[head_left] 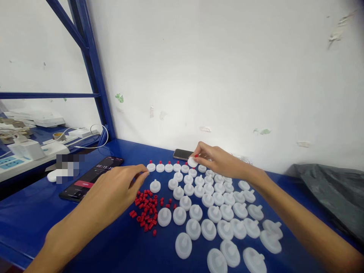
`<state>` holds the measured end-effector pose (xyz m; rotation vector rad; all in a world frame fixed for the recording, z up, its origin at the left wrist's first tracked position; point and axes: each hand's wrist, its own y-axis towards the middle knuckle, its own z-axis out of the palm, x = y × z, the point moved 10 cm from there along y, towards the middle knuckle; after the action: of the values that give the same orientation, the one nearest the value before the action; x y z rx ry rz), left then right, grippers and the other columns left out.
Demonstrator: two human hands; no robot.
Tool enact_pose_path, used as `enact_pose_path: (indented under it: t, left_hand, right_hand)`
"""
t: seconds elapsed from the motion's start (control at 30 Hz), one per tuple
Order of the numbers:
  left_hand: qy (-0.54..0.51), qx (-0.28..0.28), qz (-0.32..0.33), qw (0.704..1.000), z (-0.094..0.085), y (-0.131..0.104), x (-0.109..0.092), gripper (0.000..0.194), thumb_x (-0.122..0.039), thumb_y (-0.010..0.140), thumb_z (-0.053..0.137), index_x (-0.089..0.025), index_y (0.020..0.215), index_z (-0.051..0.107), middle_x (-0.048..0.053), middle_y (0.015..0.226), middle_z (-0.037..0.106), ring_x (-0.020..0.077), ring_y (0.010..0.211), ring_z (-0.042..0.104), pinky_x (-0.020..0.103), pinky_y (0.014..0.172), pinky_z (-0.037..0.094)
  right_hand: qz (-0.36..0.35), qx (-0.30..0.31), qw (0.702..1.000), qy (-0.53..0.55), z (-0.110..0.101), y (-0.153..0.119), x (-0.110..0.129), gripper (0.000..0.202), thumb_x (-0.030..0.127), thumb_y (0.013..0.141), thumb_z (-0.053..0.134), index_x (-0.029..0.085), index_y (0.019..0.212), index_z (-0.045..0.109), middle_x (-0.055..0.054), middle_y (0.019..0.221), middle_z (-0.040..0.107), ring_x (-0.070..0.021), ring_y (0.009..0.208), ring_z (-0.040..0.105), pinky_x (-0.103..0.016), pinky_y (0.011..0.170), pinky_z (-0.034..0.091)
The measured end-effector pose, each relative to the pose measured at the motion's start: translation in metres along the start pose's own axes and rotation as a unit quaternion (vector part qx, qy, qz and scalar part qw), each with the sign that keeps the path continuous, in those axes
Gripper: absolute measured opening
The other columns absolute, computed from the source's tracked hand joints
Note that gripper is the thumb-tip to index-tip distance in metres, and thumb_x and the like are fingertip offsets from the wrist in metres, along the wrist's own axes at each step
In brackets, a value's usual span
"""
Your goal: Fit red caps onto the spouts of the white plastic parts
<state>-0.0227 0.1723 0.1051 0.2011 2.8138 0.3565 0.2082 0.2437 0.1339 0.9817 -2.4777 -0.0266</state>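
My right hand [212, 157] pinches a white plastic disc [192, 162] with a red cap at its spout, at the far side of the table. My left hand [125, 182] has its fingertips drawn together beside the leftmost capped disc [151, 167]; whether they touch or grip it is unclear. Several discs with upright red caps stand in a row between the hands. Loose red caps [148, 212] lie in a pile right of my left hand. Many uncapped white discs [209, 229], each with a short spout, spread across the middle and under my right forearm.
A phone [95, 176] showing a timer lies at the left, partly behind my left hand. Another phone [182, 154] rests by the wall. Left are a power strip [36, 157], white cables and a blue frame post [96, 68]. A dark plastic bag [327, 193] sits at right.
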Motion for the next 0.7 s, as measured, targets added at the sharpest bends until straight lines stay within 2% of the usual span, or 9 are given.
enact_pose_path:
  t: [0.07, 0.13, 0.2, 0.27, 0.33, 0.43, 0.5, 0.6, 0.7]
  left_hand:
    - [-0.039, -0.028, 0.034, 0.998, -0.007, -0.005, -0.015, 0.040, -0.052, 0.106, 0.040, -0.031, 0.114, 0.073, 0.003, 0.110, 0.082, 0.0293, 0.099, 0.074, 0.038, 0.083, 0.048]
    - [-0.075, -0.040, 0.059, 0.995, -0.009, -0.011, -0.029, 0.039, -0.055, 0.106, 0.042, -0.031, 0.116, 0.071, 0.000, 0.095, 0.081, 0.0250, 0.085, 0.074, 0.034, 0.076, 0.047]
    - [-0.095, -0.024, 0.072, 0.993, -0.006, -0.016, -0.042, 0.037, -0.057, 0.106, 0.044, -0.031, 0.117, 0.069, -0.004, 0.076, 0.074, 0.0206, 0.067, 0.068, 0.031, 0.064, 0.043]
    - [-0.096, -0.002, 0.077, 0.992, 0.000, -0.020, -0.052, 0.036, -0.058, 0.106, 0.046, -0.031, 0.116, 0.066, -0.006, 0.067, 0.068, 0.0185, 0.057, 0.062, 0.030, 0.057, 0.037]
    - [-0.091, 0.019, 0.079, 0.993, 0.006, -0.023, -0.058, 0.033, -0.056, 0.107, 0.045, -0.029, 0.110, 0.065, -0.006, 0.067, 0.067, 0.0183, 0.057, 0.061, 0.031, 0.057, 0.034]
    - [-0.094, 0.031, 0.094, 0.991, 0.008, -0.024, -0.064, 0.033, -0.046, 0.111, 0.037, -0.027, 0.097, 0.060, -0.004, 0.069, 0.068, 0.0178, 0.057, 0.059, 0.032, 0.057, 0.031]
    - [-0.106, 0.021, 0.107, 0.988, 0.006, -0.025, -0.066, 0.035, -0.042, 0.112, 0.032, -0.026, 0.094, 0.058, -0.004, 0.069, 0.067, 0.0170, 0.055, 0.056, 0.032, 0.057, 0.029]
    - [-0.115, 0.012, 0.117, 0.986, 0.004, -0.026, -0.066, 0.038, -0.040, 0.112, 0.029, -0.026, 0.088, 0.055, -0.004, 0.068, 0.065, 0.0165, 0.054, 0.053, 0.033, 0.057, 0.026]
    - [-0.125, 0.017, 0.115, 0.985, 0.005, -0.028, -0.063, 0.040, -0.041, 0.112, 0.030, -0.025, 0.084, 0.054, -0.004, 0.068, 0.063, 0.0162, 0.056, 0.051, 0.033, 0.059, 0.027]
  right_hand:
    - [-0.017, 0.015, 1.000, 0.003, 0.007, -0.001, 0.019, 0.017, 0.038, 0.108, 0.050, 0.024, 0.112, 0.060, -0.007, 0.107, 0.077, -0.0228, 0.093, 0.070, -0.036, 0.077, 0.054]
    - [-0.030, 0.024, 0.999, -0.002, 0.012, -0.004, 0.038, 0.014, 0.036, 0.107, 0.053, 0.025, 0.111, 0.062, -0.006, 0.109, 0.075, -0.0231, 0.098, 0.068, -0.037, 0.081, 0.053]
    - [-0.045, 0.026, 0.999, -0.011, 0.017, -0.007, 0.058, 0.013, 0.034, 0.106, 0.058, 0.026, 0.116, 0.062, -0.005, 0.114, 0.072, -0.0239, 0.106, 0.066, -0.037, 0.085, 0.051]
    - [-0.072, 0.032, 0.996, -0.028, 0.023, -0.011, 0.079, 0.025, 0.036, 0.105, 0.063, 0.028, 0.128, 0.059, -0.006, 0.118, 0.070, -0.0245, 0.109, 0.065, -0.037, 0.086, 0.051]
    - [-0.104, 0.035, 0.992, -0.063, 0.029, -0.015, 0.099, 0.042, 0.041, 0.100, 0.072, 0.027, 0.136, 0.056, -0.006, 0.114, 0.070, -0.0248, 0.103, 0.066, -0.036, 0.082, 0.052]
    - [-0.152, 0.010, 0.981, -0.124, 0.031, -0.019, 0.121, 0.053, 0.048, 0.091, 0.082, 0.019, 0.131, 0.063, -0.006, 0.098, 0.071, -0.0244, 0.091, 0.065, -0.035, 0.077, 0.050]
    - [-0.184, -0.019, 0.971, -0.149, 0.029, -0.021, 0.131, 0.046, 0.047, 0.091, 0.081, 0.015, 0.121, 0.068, -0.006, 0.093, 0.071, -0.0244, 0.090, 0.063, -0.036, 0.079, 0.049]
    - [-0.211, -0.050, 0.962, -0.164, 0.026, -0.022, 0.133, 0.032, 0.045, 0.096, 0.076, 0.015, 0.105, 0.074, -0.006, 0.090, 0.071, -0.0231, 0.088, 0.060, -0.036, 0.080, 0.048]
    - [-0.222, -0.083, 0.959, -0.155, 0.024, -0.023, 0.130, 0.027, 0.041, 0.097, 0.076, 0.015, 0.101, 0.076, -0.005, 0.092, 0.071, -0.0217, 0.087, 0.059, -0.036, 0.077, 0.047]
